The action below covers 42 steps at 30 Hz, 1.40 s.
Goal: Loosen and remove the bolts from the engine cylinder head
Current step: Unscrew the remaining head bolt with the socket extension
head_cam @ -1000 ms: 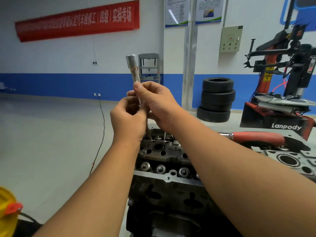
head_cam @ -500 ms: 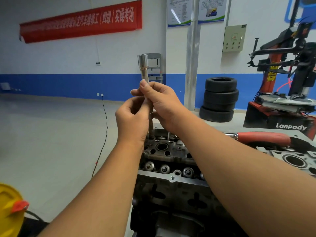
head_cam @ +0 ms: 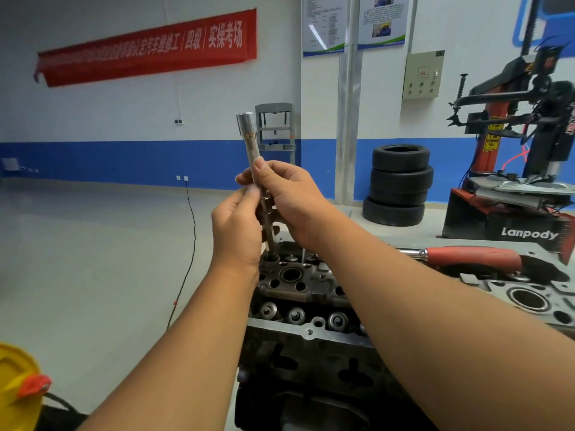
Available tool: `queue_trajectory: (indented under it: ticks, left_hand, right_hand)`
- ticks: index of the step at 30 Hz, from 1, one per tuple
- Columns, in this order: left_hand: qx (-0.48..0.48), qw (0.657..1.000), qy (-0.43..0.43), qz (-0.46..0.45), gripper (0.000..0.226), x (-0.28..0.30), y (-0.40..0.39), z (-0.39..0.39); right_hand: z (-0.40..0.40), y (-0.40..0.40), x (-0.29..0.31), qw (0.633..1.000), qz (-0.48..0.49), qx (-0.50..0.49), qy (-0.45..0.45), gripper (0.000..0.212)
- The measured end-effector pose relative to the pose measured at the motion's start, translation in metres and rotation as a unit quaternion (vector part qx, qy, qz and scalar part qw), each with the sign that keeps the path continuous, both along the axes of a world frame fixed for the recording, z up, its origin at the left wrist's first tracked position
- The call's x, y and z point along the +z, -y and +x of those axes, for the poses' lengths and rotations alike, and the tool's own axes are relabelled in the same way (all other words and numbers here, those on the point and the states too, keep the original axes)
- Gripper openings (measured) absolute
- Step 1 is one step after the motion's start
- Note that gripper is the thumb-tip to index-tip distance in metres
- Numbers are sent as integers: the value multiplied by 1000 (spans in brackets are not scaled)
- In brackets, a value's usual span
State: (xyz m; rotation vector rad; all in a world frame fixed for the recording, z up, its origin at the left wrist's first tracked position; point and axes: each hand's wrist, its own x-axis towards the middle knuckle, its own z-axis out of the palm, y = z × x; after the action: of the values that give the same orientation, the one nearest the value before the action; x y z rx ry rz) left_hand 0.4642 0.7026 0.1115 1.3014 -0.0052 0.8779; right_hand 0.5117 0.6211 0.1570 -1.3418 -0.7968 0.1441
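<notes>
Resting on grey floor (head_cam: 93, 259) | cylinder head (head_cam: 298, 284) | tyres (head_cam: 398, 185), seemingly stacked

Bright, even indoor light fills the frame, casting only soft shadows. Glare streaks the wall poster (head_cam: 324, 24) at upper centre. Wide-angle distortion bends the red banner (head_cam: 149, 46) and the right edge. Foreground forearms look slightly soft; the centre is sharp.

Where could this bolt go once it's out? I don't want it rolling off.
The flat grey surface behind the cylinder head, left of the red-handled wrench, looks bare. The head's top is crowded with holes and valve springs; both hands grip the socket extension.
</notes>
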Motion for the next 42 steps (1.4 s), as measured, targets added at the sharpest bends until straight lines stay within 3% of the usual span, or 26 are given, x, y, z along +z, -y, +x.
queue_trajectory:
  ticks: [3,6,9,14,21,24,27,33,35,39,42]
  left_hand:
    - [24,1000,-13,1,32,0,-1,3]
    - [56,998,2,6,17,-1,0,3]
    - [45,999,15,15,8,0,1,2]
    - [4,1000,-14,18,35,0,3,3]
    - [83,994,5,69,8,-4,-2,6]
    - [27,998,4,49,24,-4,1,5]
    - [15,1000,-3,20,38,-3,-3,7]
    - [112,992,20,46,12,-6,-6,9]
    - [105,993,21,51,10,-7,-7,9]
    - [42,998,22,37,21,-6,-4,8]
    - [62,998,15,28,28,-5,-5,10]
  right_hand:
    - [1,1,-1,1000,-13,4,-11,32]
    - [1,0,-1,1000,9,7,-11,32]
    - [2,0,-1,999,27,19,-12,20]
    - [2,1,-1,1000,5,1,-11,30]
    - [2,0,-4,999,31,16,-26,35]
    - [3,0,-3,1000,12,-4,-9,21]
    - [1,0,-2,1000,-5,-6,-3,29]
    - [-2,-2,-3,999,27,15,-31,25]
    - [-2,-2,-2,999,27,9,-22,23]
    - [-2,0,0,1000,18,-11,-8,24]
    - [-2,3,2,1000,16,-18,-17,28]
